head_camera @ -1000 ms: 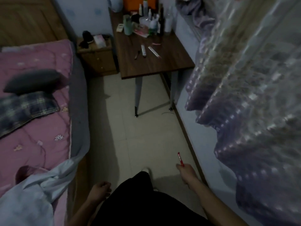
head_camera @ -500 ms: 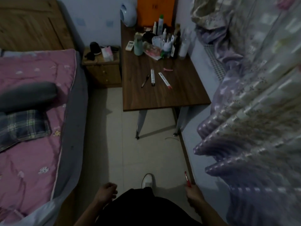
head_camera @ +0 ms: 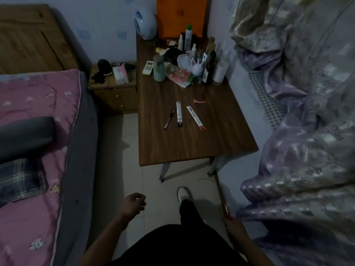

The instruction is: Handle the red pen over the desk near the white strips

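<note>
My right hand (head_camera: 235, 228) grips a thin red pen (head_camera: 226, 209) low on the right, its tip pointing up beside the purple curtain. My left hand (head_camera: 133, 204) hangs over the tiled floor with its fingers loosely curled, holding nothing. Ahead stands a dark wooden table (head_camera: 221, 144). On its middle lie a dark pen (head_camera: 169, 120), a black-ended flat packet (head_camera: 179, 114), a red-ended flat packet (head_camera: 195, 118) and a pink clip (head_camera: 199, 101).
Bottles, a green cup (head_camera: 159, 69) and a remote crowd the table's far end. A bed with a pink quilt (head_camera: 34, 116) fills the left, a bedside cabinet (head_camera: 115, 91) behind it. Purple curtains (head_camera: 307, 131) hang along the right. My white shoe (head_camera: 183, 192) steps on the tiles.
I have walked closer to the table, which now looks larger and nearer. My right hand still holds the red pen, lower in view. My left hand has lifted forward.
</note>
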Demonstrator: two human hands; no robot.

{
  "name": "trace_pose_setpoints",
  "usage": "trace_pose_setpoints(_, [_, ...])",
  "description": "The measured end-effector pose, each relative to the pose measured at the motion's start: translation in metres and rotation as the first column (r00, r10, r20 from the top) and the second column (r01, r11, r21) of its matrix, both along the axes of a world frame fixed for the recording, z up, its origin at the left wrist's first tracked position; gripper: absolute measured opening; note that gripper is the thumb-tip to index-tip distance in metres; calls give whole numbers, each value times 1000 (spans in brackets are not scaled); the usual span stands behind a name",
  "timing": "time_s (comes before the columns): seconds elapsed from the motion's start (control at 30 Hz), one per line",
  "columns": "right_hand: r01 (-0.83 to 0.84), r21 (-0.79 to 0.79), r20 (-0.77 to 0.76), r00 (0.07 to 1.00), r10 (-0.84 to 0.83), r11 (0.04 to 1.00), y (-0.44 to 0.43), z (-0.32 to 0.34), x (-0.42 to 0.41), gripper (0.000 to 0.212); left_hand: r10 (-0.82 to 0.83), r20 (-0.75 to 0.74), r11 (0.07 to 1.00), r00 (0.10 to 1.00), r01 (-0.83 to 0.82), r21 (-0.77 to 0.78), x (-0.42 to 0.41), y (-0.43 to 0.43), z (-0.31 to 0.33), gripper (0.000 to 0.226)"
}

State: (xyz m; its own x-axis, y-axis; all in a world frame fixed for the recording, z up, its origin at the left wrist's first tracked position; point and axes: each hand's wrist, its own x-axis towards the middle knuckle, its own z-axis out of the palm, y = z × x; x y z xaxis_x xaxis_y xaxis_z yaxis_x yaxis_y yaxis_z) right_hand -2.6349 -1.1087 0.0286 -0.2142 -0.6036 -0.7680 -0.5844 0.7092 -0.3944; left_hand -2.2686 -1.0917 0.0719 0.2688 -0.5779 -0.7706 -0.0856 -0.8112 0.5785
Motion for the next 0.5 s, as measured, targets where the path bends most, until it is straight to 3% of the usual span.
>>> trace_pose_setpoints(0.17, [-130, -22, -3, 992, 130, 991, -91, 1, 35, 31, 58, 17, 998, 998, -58, 23, 16, -37, -16, 20])
trace_pose_setpoints(0.3, [-239, -19, 111, 964, 240, 971, -168, 2, 74, 22, 141, 22, 989, 990, -142, 33, 25, -72, -17, 19])
trace_pose_setpoints(0.43, [-393, 35, 204, 903, 378, 919, -241, 8, 117, 30, 90, 104, 996, 990, -87, -35, 26, -122, -6, 16])
trace_pose_setpoints(0.5, [-407, 98, 279, 887, 367, 908, -275, 10, 138, 31, 58, 131, 996, 990, -48, -79, 25, -152, 2, 15])
